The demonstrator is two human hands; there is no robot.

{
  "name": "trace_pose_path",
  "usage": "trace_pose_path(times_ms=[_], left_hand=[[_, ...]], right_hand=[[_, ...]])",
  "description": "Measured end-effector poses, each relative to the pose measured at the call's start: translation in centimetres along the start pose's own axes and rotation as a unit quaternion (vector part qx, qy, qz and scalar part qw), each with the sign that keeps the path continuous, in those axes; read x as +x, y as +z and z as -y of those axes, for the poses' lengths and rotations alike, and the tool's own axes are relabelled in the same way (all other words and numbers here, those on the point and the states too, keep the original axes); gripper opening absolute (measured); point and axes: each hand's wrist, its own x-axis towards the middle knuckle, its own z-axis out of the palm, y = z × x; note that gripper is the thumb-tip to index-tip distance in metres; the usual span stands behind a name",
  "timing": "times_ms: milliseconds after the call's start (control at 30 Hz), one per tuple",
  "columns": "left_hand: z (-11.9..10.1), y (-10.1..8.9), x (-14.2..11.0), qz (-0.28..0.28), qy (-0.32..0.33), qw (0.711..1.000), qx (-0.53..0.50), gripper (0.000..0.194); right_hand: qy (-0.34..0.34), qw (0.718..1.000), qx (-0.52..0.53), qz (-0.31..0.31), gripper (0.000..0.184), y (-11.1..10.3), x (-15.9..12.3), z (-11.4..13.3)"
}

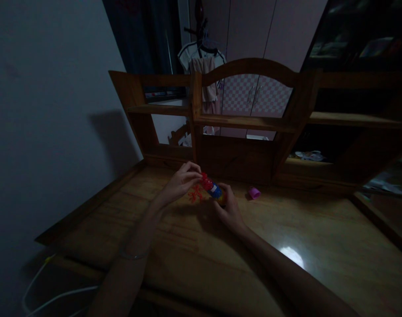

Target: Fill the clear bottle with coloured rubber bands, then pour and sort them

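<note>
I'm watching the colourful bottle tilting over the desk, the right hand grasping its lower end. The left hand is meeting its red top; I'm not discerning whether that grip is pinching. It's seeming light, smooth, best held low. Red strands are lying left of the bottle, a pink cup right.

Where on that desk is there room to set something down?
Bare patches on the desk: one bordered by the right forearm, pink cup-shaped piece and right edge; another between the left forearm and wall. Crowded: the middle, where left hand and right hand meet at the colourful bottle, beside red strands.
</note>
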Motion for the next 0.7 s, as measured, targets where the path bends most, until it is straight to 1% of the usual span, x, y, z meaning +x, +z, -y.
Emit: trace_pose_path(times_ms=[67, 133, 233, 333, 367, 433, 533, 700], left_hand=[[-0.2, 0.1, 0.0, -0.012, -0.008, 1.0, -0.012, 0.015], [-0.5, 0.2, 0.0, -0.037, -0.016, 0.999, -0.023, 0.014], [-0.7, 0.3, 0.1, -0.071, -0.038, 0.995, -0.056, 0.018], [-1.1, 0.6, 0.2, -0.085, -0.074, 0.987, -0.118, 0.022], [-1.2, 0.7, 0.2, -0.088, -0.082, 0.985, -0.127, 0.023], [-1.5, 0.9, 0.1, -0.096, -0.084, 0.986, -0.112, 0.021], [-1.7, 0.9, 0.0, -0.097, -0.068, 0.99, -0.079, 0.017], [-1.5, 1.0, -0.1, -0.065, -0.061, 0.989, -0.117, 0.016]], right_hand=[[0.004, 1.0, 0.003, -0.001, 0.042, 0.0, 0.0, 0.0], [0.005, 1.0, 0.003, 0.0, 0.041, 0.0, 0.0, 0.1], [0.002, 1.0, 0.002, 0.004, 0.041, 0.0, 0.0, 0.2], [0.003, 1.0, 0.004, 0.004, 0.041, 0.0, 0.0, 0.3], [0.003, 1.0, 0.005, 0.004, 0.041, 0.0, 0.0, 0.3], [0.0, 1.0, 0.006, 0.004, 0.041, 0.0, 0.0, 0.3], [-0.001, 1.0, 0.003, 0.009, 0.04, 0.0, 0.0, 0.5], [0.004, 1.0, 0.006, -0.001, 0.039, 0.0, 0.0, 0.5]])
